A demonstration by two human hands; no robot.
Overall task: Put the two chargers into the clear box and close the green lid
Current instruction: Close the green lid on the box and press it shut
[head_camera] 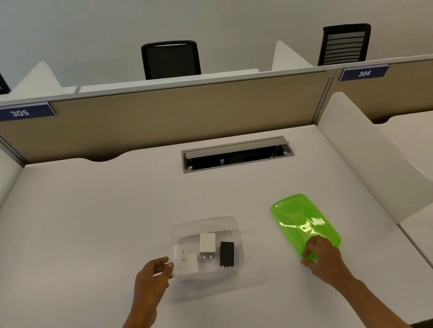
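The chargers already lay in the clear box (207, 246) near the worktop's (80, 221) front edge, so the right hand (321, 253), fingers pressed on the green lid's (303, 221) near end, should pinch its rim, lift it level and seat the corners squarely. The left hand (152, 274) loosely gripped the box's left rim; the lid, glossy and translucent, lay flat to the box's right.

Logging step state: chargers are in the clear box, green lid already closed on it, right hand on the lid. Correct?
Not quite. The head view shows the green lid lying on the desk right of the clear box, not closed. Chargers are inside; right hand is on the lid.
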